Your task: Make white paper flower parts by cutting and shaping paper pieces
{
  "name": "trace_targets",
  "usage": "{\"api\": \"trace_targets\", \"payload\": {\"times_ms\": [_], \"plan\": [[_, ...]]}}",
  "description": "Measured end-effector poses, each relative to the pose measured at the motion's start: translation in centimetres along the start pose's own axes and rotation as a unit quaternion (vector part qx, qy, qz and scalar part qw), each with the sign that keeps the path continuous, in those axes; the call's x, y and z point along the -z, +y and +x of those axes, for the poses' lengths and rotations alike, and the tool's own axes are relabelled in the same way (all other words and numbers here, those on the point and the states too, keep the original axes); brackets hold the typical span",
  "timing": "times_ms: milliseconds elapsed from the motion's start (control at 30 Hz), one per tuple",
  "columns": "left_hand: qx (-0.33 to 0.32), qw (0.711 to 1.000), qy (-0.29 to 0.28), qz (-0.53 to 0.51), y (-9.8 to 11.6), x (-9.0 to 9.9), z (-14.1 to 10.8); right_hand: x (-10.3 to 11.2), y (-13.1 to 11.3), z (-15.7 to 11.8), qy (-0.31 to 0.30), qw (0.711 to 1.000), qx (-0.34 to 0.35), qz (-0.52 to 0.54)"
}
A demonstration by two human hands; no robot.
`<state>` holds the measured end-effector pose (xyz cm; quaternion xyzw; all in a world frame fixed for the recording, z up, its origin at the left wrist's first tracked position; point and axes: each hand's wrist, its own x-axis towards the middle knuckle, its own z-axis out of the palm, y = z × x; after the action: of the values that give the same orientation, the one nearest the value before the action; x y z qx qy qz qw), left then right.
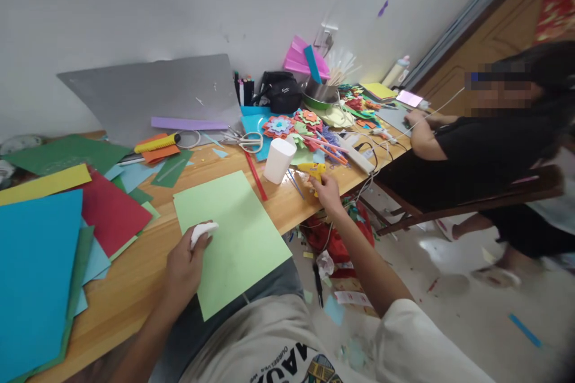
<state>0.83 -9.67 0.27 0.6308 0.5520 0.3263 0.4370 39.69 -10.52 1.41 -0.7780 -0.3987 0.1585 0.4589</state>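
Observation:
A light green sheet of paper (238, 239) lies at the table's front edge and partly overhangs it. My left hand (186, 260) is closed on a small white object (203, 231), perhaps a folded tissue, over the sheet's left part. To the right, my right hand (329, 194) grips a yellow glue gun (312, 169) near the table edge. A white plastic container (279, 160) stands just left of the glue gun. Between the container and the sheet is a red strip (256, 176).
Coloured papers (36, 269) are heaped at the left. Scissors (249, 140), a yellow cutter (155, 143), paper flowers (281, 126) and a black bag (278, 91) lie behind. A power strip (357, 154) with cables is at the right; a person (494, 143) sits beyond.

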Motion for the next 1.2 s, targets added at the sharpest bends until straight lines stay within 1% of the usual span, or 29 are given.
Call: {"api": "trace_targets", "payload": {"times_ms": [67,133,200,267,333,367,433,500,533,600,633,667,733,800,867,933,1000,1100,1200], "plan": [[-0.011,1.000,0.003,0.017,0.0,0.0,0.0,0.3,0.0,-0.2,0.011,1.000,-0.005,0.000],[-0.014,1.000,0.007,0.009,-0.1,0.0,0.0,0.8,0.0,-0.4,0.017,1.000,-0.012,-0.002],[-0.011,1.000,0.004,-0.002,-0.1,0.1,0.1,1.6,-0.1,-0.9,0.029,0.999,-0.032,0.021],[-0.014,1.000,-0.002,0.006,-0.2,0.1,0.1,2.6,-0.6,-1.9,0.040,0.991,-0.071,0.103],[-0.021,0.999,0.000,0.029,-0.2,0.1,0.1,3.7,-1.8,-3.3,0.030,0.967,-0.114,0.228],[-0.026,0.999,0.003,0.039,0.0,0.0,0.0,4.2,-2.7,-4.2,0.010,0.953,-0.124,0.276],[-0.040,0.998,0.005,0.052,0.3,0.0,-0.3,4.8,-4.9,-6.1,-0.051,0.936,-0.113,0.330],[-0.061,0.996,-0.010,0.056,0.8,-0.2,-0.6,4.8,-7.4,-7.9,-0.118,0.926,-0.110,0.341],[-0.066,0.996,-0.013,0.059,0.9,-0.2,-0.7,4.5,-8.8,-8.6,-0.142,0.922,-0.110,0.342],[-0.072,0.995,-0.008,0.066,1.0,-0.3,-0.7,3.0,-11.4,-9.6,-0.179,0.918,-0.106,0.337],[-0.077,0.995,-0.006,0.067,1.0,-0.3,-0.7,1.8,-12.6,-9.8,-0.211,0.916,-0.106,0.324],[-0.082,0.994,-0.006,0.067,0.9,-0.3,-0.8,0.4,-13.7,-9.8,-0.247,0.912,-0.097,0.311],[-0.092,0.994,-0.007,0.059,0.8,-0.3,-0.9,-3.0,-15.5,-9.5,-0.313,0.906,-0.047,0.281],[-0.097,0.994,-0.008,0.050,0.7,-0.2,-1.1,-6.6,-16.5,-8.8,-0.372,0.893,-0.015,0.252],[-0.101,0.993,-0.013,0.052,0.7,-0.3,-1.3,-9.6,-16.7,-8.0,-0.420,0.884,-0.029,0.205],[-0.106,0.992,-0.022,0.057,0.7,-0.4,-1.4,-11.9,-16.3,-7.5,-0.425,0.892,-0.024,0.150],[-0.110,0.992,-0.025,0.054,0.6,-0.5,-1.4,-13.4,-15.8,-7.2,-0.416,0.904,0.021,0.090],[-0.113,0.992,-0.016,0.047,0.3,-0.7,-1.2,-14.4,-15.1,-7.2,-0.407,0.909,0.088,0.010],[-0.123,0.991,-0.015,0.047,0.1,-0.7,-1.2,-14.6,-14.9,-7.2,-0.408,0.906,0.104,-0.046]]}}
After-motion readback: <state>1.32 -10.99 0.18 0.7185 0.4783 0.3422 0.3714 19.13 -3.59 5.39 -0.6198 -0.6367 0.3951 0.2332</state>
